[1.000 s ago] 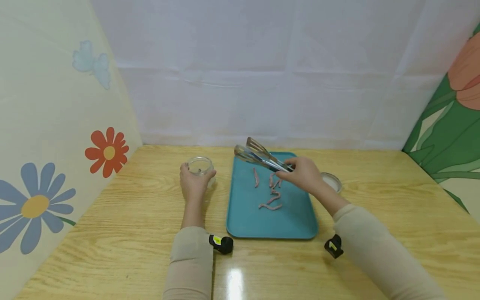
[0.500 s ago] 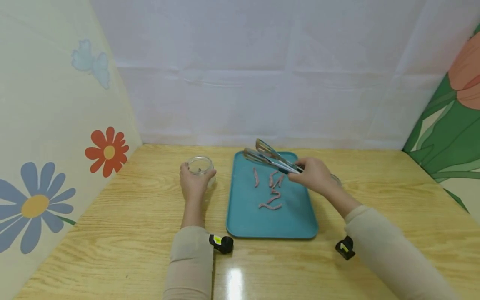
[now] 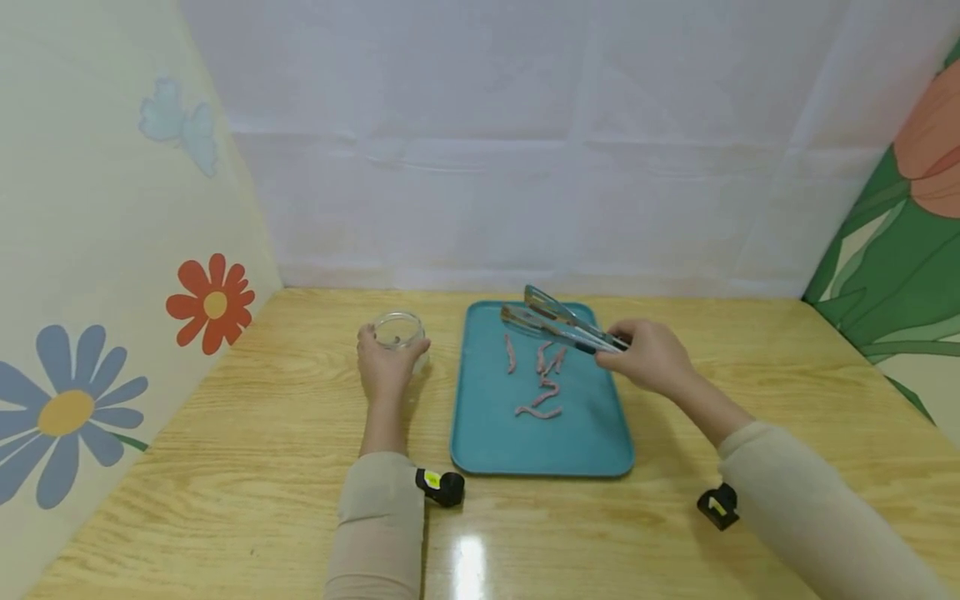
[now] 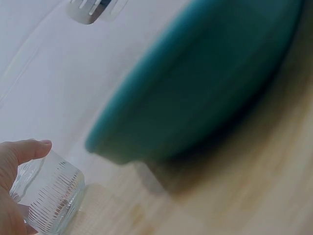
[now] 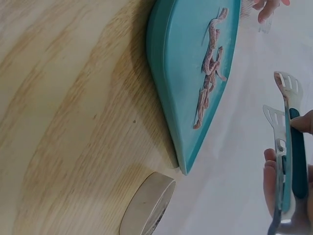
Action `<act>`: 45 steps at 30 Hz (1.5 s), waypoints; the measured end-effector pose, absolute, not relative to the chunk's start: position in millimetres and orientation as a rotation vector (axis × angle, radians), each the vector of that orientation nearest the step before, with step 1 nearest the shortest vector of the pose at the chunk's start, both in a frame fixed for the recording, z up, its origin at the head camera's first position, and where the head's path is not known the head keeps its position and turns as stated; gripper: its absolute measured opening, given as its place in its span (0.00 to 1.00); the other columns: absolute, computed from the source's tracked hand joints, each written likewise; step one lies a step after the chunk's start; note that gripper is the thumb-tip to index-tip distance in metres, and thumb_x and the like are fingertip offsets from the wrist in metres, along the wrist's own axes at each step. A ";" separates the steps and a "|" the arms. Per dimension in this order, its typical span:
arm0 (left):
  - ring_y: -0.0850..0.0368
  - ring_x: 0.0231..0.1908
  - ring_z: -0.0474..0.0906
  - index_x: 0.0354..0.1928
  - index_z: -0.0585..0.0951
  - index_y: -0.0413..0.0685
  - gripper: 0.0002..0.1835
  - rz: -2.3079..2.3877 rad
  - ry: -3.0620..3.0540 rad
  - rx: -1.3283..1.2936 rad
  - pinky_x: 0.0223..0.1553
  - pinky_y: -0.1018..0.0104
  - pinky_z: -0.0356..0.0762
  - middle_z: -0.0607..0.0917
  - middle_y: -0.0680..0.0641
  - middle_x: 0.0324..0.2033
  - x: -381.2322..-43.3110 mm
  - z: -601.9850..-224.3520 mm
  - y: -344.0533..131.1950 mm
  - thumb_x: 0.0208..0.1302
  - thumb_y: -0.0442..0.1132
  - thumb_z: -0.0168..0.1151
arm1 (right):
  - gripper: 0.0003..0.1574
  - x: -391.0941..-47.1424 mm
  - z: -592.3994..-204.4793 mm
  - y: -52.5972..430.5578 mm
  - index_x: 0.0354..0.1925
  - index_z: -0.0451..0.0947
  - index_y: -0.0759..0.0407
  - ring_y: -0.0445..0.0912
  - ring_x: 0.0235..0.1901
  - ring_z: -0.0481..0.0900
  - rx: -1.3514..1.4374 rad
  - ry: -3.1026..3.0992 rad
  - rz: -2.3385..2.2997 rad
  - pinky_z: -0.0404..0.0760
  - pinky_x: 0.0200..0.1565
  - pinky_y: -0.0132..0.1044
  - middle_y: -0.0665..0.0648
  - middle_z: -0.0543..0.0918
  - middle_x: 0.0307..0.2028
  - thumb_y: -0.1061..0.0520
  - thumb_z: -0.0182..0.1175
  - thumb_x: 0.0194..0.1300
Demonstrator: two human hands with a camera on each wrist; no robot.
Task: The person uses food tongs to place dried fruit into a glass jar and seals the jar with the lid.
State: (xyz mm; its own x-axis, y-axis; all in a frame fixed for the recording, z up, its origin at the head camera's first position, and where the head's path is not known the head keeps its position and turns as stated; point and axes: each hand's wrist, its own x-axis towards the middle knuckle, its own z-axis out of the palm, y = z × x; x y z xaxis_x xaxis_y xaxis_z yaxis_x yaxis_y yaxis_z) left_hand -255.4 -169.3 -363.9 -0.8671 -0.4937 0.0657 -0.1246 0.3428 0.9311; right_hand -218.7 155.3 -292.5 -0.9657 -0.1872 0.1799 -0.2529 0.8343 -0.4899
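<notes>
My left hand (image 3: 386, 367) holds a clear ribbed glass cup (image 4: 56, 193) on the table, left of the tray, thumb and fingers round its sides. Something small and dark shows inside it. Over the far right part of the blue tray (image 3: 540, 457), my right hand (image 3: 648, 358) grips metal tongs (image 5: 292, 161) with teal handle grips and slotted ends. The tong ends point left and stand apart, with nothing between them. Below lie several pink, speckled, worm-like strips (image 3: 538, 413), some touching each other, on the tray.
A shallow round lid-like dish (image 5: 146, 205) stands on the table right of the tray; my right hand hides it in the head view. The wooden table (image 3: 247, 467) meets a white cloth backdrop (image 3: 450, 208) behind and printed flower panels (image 3: 67, 250) at the sides.
My right hand has carried the tongs to the right across the tray, with their ends still apart. My left hand and the glass cup stay in place.
</notes>
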 end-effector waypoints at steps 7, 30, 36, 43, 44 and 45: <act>0.43 0.57 0.55 0.64 0.50 0.47 0.51 -1.541 -2.277 0.555 0.53 0.50 0.56 0.58 0.40 0.59 -254.8 -365.3 -169.6 0.40 0.50 0.69 | 0.21 -207.9 -290.4 162.8 0.40 0.76 0.63 0.45 0.24 0.71 0.374 -2.912 0.781 0.70 0.25 0.38 0.57 0.78 0.32 0.51 0.59 0.51; 0.42 0.56 0.56 0.63 0.50 0.46 0.51 -1.518 -2.280 0.540 0.53 0.49 0.57 0.59 0.40 0.58 -256.8 -365.0 -170.2 0.39 0.50 0.69 | 0.10 -172.6 -290.7 185.0 0.30 0.76 0.59 0.42 0.17 0.65 0.572 -2.927 0.760 0.65 0.19 0.35 0.48 0.73 0.19 0.55 0.62 0.49; 0.42 0.56 0.56 0.63 0.50 0.46 0.52 -1.519 -2.283 0.547 0.53 0.49 0.56 0.59 0.40 0.58 -257.0 -365.2 -170.6 0.39 0.51 0.69 | 0.12 -166.6 -294.1 188.5 0.31 0.77 0.63 0.41 0.17 0.66 0.562 -2.975 0.787 0.67 0.19 0.33 0.48 0.74 0.19 0.56 0.63 0.47; 0.42 0.56 0.56 0.63 0.50 0.46 0.51 -1.530 -2.288 0.548 0.53 0.49 0.56 0.59 0.40 0.59 -256.8 -364.4 -170.3 0.39 0.50 0.70 | 0.13 -160.0 -300.6 191.1 0.29 0.77 0.62 0.40 0.20 0.68 0.565 -3.010 0.798 0.69 0.22 0.34 0.48 0.76 0.21 0.55 0.64 0.46; 0.42 0.56 0.56 0.64 0.50 0.46 0.52 -1.532 -2.290 0.552 0.53 0.49 0.57 0.59 0.40 0.59 -256.6 -364.0 -170.2 0.39 0.50 0.69 | 0.12 -159.4 -301.8 191.3 0.29 0.77 0.61 0.40 0.20 0.68 0.571 -3.009 0.795 0.69 0.22 0.34 0.47 0.76 0.21 0.55 0.64 0.45; 0.42 0.56 0.56 0.64 0.50 0.47 0.52 -1.534 -2.291 0.553 0.53 0.49 0.57 0.58 0.40 0.59 -256.2 -363.8 -170.0 0.39 0.50 0.69 | 0.11 -159.0 -302.9 191.6 0.28 0.77 0.60 0.40 0.20 0.68 0.577 -3.007 0.799 0.69 0.22 0.34 0.47 0.75 0.21 0.56 0.64 0.45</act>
State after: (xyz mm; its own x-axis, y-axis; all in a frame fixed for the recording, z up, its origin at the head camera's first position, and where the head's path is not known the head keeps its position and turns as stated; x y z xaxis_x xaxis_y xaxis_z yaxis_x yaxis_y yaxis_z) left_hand -256.2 -170.0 -363.8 -0.8711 -0.4881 0.0549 -0.1353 0.3458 0.9285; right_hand -159.0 191.6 -302.9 -0.9333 -0.3521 0.0709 -0.3408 0.8060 -0.4839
